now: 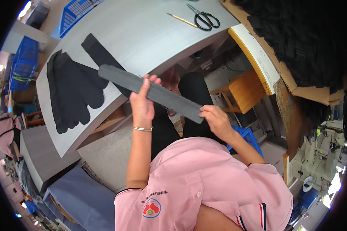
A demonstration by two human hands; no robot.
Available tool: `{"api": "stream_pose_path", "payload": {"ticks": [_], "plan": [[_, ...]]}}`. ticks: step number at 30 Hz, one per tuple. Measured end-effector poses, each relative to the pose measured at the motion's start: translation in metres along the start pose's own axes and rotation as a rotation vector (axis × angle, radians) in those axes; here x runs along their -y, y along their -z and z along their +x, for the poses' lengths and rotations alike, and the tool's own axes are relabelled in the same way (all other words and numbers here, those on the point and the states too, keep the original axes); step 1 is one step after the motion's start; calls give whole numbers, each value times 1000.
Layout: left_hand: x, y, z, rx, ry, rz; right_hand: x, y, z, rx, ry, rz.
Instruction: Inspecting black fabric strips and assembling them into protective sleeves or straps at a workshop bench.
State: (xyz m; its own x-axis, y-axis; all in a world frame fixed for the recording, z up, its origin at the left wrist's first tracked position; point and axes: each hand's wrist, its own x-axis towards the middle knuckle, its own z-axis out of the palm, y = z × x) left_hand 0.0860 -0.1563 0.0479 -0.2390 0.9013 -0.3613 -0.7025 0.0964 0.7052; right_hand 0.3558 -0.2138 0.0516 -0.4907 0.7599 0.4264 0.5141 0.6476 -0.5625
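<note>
Grey felt, a long flat strip (152,92), hangs in the air above the lap, the left hand (142,106) clamped on its middle and the right hand (216,120) pinching its near end. Judging by the stack of black cut fabric pieces (71,90) lying on the grey desk (142,34), some pieces look handled already, this one not yet set down

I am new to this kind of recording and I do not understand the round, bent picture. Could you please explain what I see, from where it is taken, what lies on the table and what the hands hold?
There is no machine here, only a person in a pink shirt. The single picture comes from a wide camera on that person's head, looking down, so straight edges bend. The left hand and the right hand hold a long dark grey flat strip, one hand near its middle, one at its end. On the grey table lie a stack of black cut fabric pieces, black-handled scissors and a thin yellowish stick.
</note>
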Motion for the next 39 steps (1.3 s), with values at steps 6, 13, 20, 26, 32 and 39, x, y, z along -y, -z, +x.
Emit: {"api": "stream_pose_path", "payload": {"ticks": [6,13,20,26,32,39], "plan": [[-2,22,10,-22,-70,-107,-25,26,-14,-85,-144,-211],[17,16,2,17,-49,-156,-21,9,28,-304,-402,25],[16,13,-9,40,30,-199,-1,-30,69,-57,-303,135],[3,13,-6,52,42,-242,6,-35,77,32,-438,383],[30,-19,-38,271,184,-25,6,-28,81,-233,-218,118],[34,-21,-40,512,60,-72,5,-7,58,-360,165,-235]]}}
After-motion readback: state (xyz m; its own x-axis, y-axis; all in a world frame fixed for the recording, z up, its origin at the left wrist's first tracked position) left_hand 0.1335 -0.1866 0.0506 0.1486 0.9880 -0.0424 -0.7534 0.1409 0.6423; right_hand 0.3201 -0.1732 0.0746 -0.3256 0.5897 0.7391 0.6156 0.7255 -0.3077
